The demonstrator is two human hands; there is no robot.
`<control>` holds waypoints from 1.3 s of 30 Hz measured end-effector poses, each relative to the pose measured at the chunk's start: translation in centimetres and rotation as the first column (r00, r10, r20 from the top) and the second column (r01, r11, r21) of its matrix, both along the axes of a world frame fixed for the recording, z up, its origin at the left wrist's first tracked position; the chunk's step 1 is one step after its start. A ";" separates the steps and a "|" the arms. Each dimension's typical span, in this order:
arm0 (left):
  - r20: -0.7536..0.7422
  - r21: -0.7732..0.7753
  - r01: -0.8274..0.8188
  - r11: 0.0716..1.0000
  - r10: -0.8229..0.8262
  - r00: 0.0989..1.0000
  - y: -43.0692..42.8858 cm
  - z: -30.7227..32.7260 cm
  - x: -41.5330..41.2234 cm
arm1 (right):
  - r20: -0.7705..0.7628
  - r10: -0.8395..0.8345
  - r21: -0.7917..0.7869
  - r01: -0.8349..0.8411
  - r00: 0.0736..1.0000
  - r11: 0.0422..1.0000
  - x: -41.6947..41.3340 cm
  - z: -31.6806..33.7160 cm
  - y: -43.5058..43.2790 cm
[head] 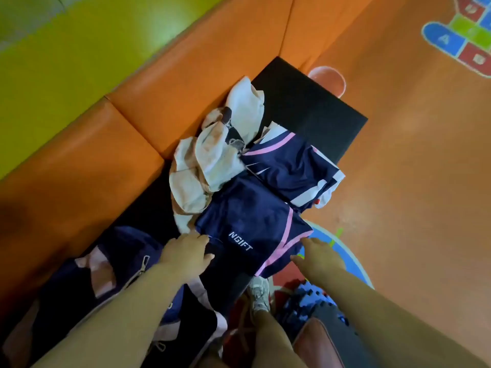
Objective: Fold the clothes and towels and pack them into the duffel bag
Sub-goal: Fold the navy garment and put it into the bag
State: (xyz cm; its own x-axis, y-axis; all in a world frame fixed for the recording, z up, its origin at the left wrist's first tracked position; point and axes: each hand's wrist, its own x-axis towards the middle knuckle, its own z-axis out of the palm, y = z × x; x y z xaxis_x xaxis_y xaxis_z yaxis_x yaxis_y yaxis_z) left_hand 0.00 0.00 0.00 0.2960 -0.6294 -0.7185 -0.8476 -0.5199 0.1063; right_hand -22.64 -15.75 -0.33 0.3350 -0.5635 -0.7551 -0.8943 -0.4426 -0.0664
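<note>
A folded navy garment with pink trim and white "NGIFT" lettering (252, 227) lies on the black bench (305, 102). My left hand (186, 252) rests on its near left edge, fingers curled over the fabric. My right hand (316, 254) touches its near right corner by the pink stripe, fingers fairly straight. Behind it lies a second navy garment with pink and white stripes (289, 171). A crumpled white and pale pink cloth (210, 158) is heaped to the left of both. The navy duffel bag with pink patches and a zipper (106, 272) sits at the near left, under my left forearm.
Orange padded cushions (132, 107) run along the bench's left side, with a green surface (66, 43) beyond. The orange floor on the right carries a hopscotch print (462, 35). My white shoe (259, 293) and blue foam tiles (305, 301) are below the bench's near end.
</note>
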 end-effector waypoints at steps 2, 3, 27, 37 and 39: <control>0.010 -0.022 -0.016 1.000 0.017 1.000 -1.8 -1.9 0.0 | -0.028 -0.008 -0.012 0.008 1.000 1.000 -0.2 -1.7 -1.2; 0.013 -0.044 -0.023 0.999 0.024 1.000 -2.6 -2.9 0.0 | -0.041 -0.018 -0.007 0.018 0.999 1.000 -0.4 -2.6 -1.7; 0.075 -0.179 -0.241 0.954 0.257 0.963 -8.1 -14.3 -1.4 | 0.192 -0.432 -0.023 0.444 0.881 0.896 1.9 -15.0 -1.0; -0.094 -0.196 -0.687 0.700 0.683 0.724 -3.5 -13.9 -4.3 | 0.385 -0.455 0.061 0.470 0.803 0.880 -0.9 -14.6 -1.8; -0.102 -0.189 -0.703 0.685 0.699 0.708 -3.9 -13.9 -4.3 | 0.388 -0.557 0.136 0.552 0.734 0.823 -0.9 -15.2 -1.7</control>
State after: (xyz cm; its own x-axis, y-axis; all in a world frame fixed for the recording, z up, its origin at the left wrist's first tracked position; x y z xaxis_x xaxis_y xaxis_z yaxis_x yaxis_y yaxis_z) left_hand -4.27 -3.88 -13.89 0.6971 -0.3722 -0.6128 -0.2410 -0.9266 0.2886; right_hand -23.54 -17.44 -15.50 0.2329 -0.7362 -0.6354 -0.8749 0.1266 -0.4674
